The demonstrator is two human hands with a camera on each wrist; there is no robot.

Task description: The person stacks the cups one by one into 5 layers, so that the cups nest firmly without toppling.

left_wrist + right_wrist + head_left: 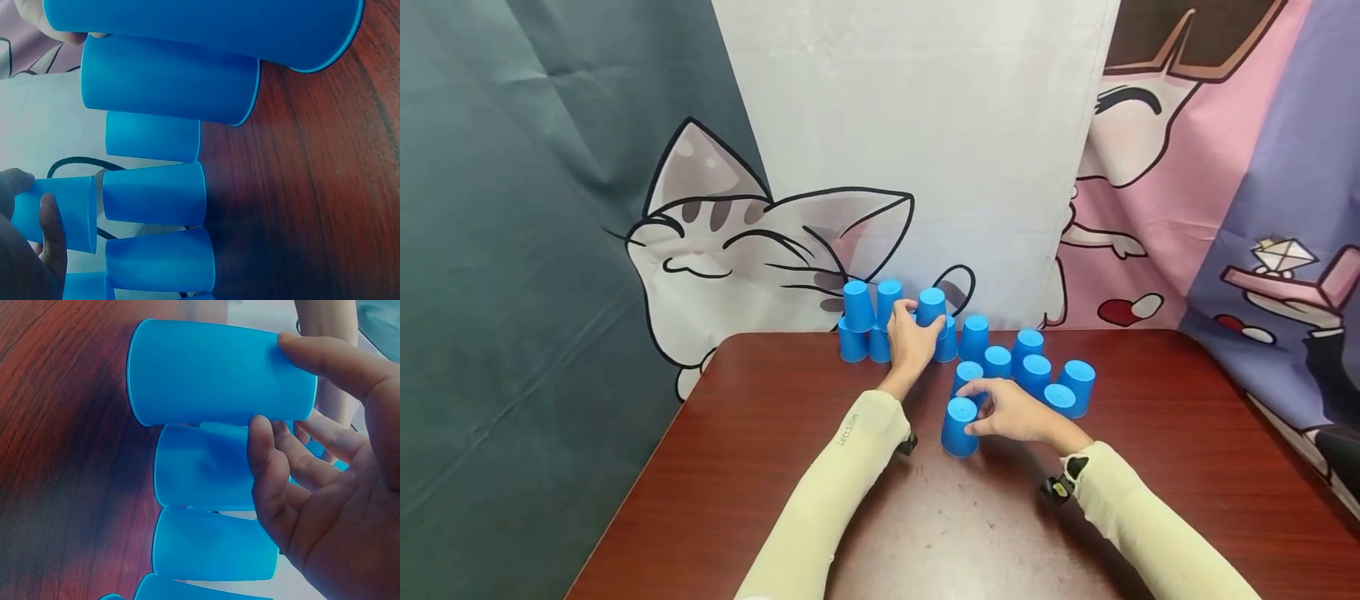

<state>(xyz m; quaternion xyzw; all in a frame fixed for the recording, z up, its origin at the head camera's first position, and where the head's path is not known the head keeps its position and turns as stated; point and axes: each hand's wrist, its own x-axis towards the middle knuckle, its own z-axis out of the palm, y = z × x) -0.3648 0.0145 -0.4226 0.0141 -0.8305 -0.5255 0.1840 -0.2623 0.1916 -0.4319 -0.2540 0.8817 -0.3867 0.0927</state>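
Note:
At the back of the table my left hand (913,340) pinches an upside-down blue cup (932,305) between thumb and fingers. That cup is at the height of a second row, over a bottom row of blue cups (853,342). Two more cups (889,298) stand on that row, left of the hand. Nearer the front, my right hand (1013,410) grips another upside-down blue cup (959,429), the thumb on one side and the fingers on the other. In the right wrist view this cup (212,372) stands beside further cups.
Several upside-down blue cups (1036,373) stand in a loose group behind and right of my right hand. The brown wooden table (760,450) meets a printed cloth backdrop (917,108) at its far edge.

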